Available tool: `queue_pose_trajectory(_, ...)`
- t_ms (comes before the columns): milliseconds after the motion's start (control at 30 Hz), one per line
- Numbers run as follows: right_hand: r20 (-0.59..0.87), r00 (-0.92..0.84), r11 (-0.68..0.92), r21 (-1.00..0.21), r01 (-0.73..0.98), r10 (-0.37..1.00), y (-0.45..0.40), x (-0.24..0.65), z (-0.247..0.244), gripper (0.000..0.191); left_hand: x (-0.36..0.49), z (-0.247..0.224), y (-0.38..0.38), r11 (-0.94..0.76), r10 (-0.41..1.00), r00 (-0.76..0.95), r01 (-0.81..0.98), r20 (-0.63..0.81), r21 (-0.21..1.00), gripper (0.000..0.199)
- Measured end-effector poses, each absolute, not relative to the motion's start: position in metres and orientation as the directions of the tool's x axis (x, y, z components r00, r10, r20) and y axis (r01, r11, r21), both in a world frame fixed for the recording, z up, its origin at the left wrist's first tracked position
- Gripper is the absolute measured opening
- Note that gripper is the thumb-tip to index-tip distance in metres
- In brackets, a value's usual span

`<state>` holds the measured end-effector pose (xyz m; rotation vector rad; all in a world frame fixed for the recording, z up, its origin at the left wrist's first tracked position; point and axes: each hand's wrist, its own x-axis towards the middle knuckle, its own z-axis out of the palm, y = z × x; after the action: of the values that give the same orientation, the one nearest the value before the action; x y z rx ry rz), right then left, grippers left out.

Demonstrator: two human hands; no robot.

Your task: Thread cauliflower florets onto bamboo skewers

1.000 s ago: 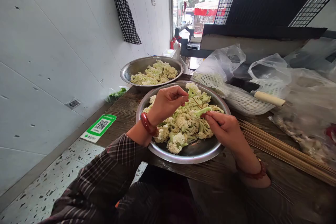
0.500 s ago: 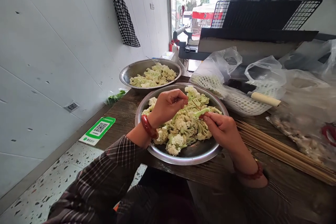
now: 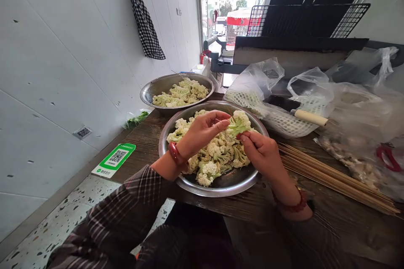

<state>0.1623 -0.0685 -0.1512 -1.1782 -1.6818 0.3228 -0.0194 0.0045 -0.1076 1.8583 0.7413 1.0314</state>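
Note:
Above the near metal basin [image 3: 170, 180], my two hands meet at a pale cauliflower floret [image 3: 240, 122] with a green stem. My left hand [image 3: 210, 128], a red bangle at its wrist, is closed with thumb and fingertips at the floret's left side. From below right, my right hand [image 3: 260, 149] pinches the stem end; a beaded bracelet circles that wrist. A short piece of a thin brown skewer [image 3: 231, 112] shows by the left fingertips, and the rest of it is hidden. Many cut cauliflower florets [image 3: 217, 147] lie in the basin under my hands.
A second metal basin [image 3: 147, 96] behind holds florets and thin skewers. Bamboo skewers [image 3: 334, 176] lie bundled at right, near plastic bags [image 3: 303, 88] and a pale-handled tool [image 3: 311, 117]. Red-handled scissors [image 3: 388, 157] rest far right. A QR-code card [image 3: 115, 159] lies at the left table edge.
The floret has come between my hands and now shows its white head upright. My hands have drawn closer together, and the view has shifted slightly.

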Motion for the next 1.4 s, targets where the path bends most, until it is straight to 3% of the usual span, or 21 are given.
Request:
queue_pose_trajectory(167, 0.572, -0.050, 0.489, -0.649, 0.582, 0.819, -0.070, 0.161, -0.153, 0.026, -0.018, -0.107, 0.002, -0.446, 0.745, 0.602, 0.126, 0.289, 0.886, 0.034)
queue_pose_trajectory(367, 0.584, -0.014, 0.484, -0.660, 0.574, 0.812, -0.071, 0.161, -0.156, 0.018, -0.018, -0.109, 0.003, -0.442, 0.773, 0.564, 0.151, 0.290, 0.884, 0.029)
queue_pose_trajectory(767, 0.636, -0.050, 0.518, -0.578, 0.630, 0.770, -0.071, 0.162, -0.155, 0.028, -0.014, -0.118, 0.007, -0.434, 0.743, 0.603, 0.106, 0.289, 0.895, 0.027)
queue_pose_trajectory(900, 0.625, -0.019, 0.498, -0.603, 0.623, 0.780, -0.072, 0.161, -0.153, 0.030, -0.011, -0.119, 0.007, -0.442, 0.743, 0.606, 0.125, 0.284, 0.888, 0.029)
queue_pose_trajectory(1033, 0.520, 0.094, 0.426, -0.780, 0.459, 0.849, -0.068, 0.164, -0.155, 0.025, -0.013, -0.118, 0.009, -0.408, 0.776, 0.551, 0.066, 0.308, 0.910, 0.027)
queue_pose_trajectory(1167, 0.355, 0.336, 0.354, -0.933, 0.066, 0.873, -0.059, 0.171, -0.161, 0.026, -0.022, -0.122, 0.020, -0.341, 0.849, 0.441, 0.038, 0.291, 0.939, 0.034)
queue_pose_trajectory(1267, 0.318, 0.408, 0.373, -0.926, -0.062, 0.856, -0.054, 0.173, -0.162, 0.029, -0.026, -0.128, 0.028, -0.452, 0.844, 0.424, 0.233, 0.328, 0.861, 0.026)
queue_pose_trajectory(1400, 0.324, 0.382, 0.372, -0.926, -0.057, 0.865, -0.054, 0.174, -0.162, 0.031, -0.024, -0.137, 0.032, -0.649, 0.761, 0.475, 0.522, 0.443, 0.554, 0.018)
